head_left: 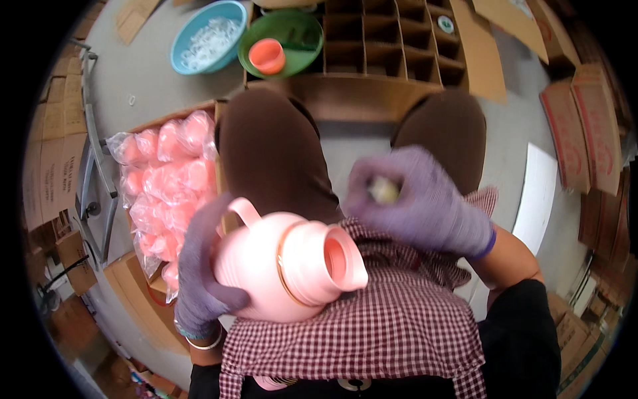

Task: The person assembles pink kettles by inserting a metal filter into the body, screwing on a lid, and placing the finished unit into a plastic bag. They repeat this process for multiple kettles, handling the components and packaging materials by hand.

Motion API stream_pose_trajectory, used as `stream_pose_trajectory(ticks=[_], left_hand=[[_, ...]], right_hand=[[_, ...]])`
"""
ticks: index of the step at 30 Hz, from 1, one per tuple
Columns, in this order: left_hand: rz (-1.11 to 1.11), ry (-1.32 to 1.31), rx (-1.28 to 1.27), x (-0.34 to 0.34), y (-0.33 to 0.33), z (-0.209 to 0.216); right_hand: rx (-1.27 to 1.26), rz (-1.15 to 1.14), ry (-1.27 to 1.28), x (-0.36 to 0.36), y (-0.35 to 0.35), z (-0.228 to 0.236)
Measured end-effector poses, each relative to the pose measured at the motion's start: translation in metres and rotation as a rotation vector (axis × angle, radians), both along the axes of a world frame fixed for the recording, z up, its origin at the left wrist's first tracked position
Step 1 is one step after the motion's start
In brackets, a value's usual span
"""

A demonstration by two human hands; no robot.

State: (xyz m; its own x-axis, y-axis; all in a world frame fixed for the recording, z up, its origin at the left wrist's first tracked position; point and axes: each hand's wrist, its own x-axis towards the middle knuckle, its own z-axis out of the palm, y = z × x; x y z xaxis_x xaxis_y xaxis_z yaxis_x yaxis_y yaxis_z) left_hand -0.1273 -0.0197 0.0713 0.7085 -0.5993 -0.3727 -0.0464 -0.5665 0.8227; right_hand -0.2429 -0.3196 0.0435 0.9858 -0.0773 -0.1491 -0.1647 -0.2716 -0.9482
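Observation:
A pink thermos jug [262, 263] with a gold band lies tilted across my lap, its spout facing right and its mouth uncovered. My left hand [199, 272], in a purple-grey glove, is wrapped round the jug's base end, beside the handle. Above and right of the spout, my gloved right hand [422, 203] is raised with curled fingers, apart from the jug. A small pale yellowish thing [384, 191] shows in its grip, too blurred to name. Under the jug is my checked apron [399, 319].
A box of bagged pink parts [166, 173] stands at left. Ahead are a blue basin [178, 50] of clear rings, a green basin [292, 33] with an orange-pink cup [267, 56], and a divided carton [382, 93]. Stacked cartons [591, 126] line the right side.

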Motion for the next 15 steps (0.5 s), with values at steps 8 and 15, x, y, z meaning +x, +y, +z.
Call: stream_pose_trajectory(ticks=[8,15], left_hand=[[-0.179,-0.131,-0.046,0.023,0.008,0.009],[-0.077,-0.280,-0.070,0.030,0.013,0.007]], right_hand=[[0.149,0.044,0.439,0.221,-0.098,-0.146],[-0.448,-0.222,-0.259,0.264,-0.044,-0.101]])
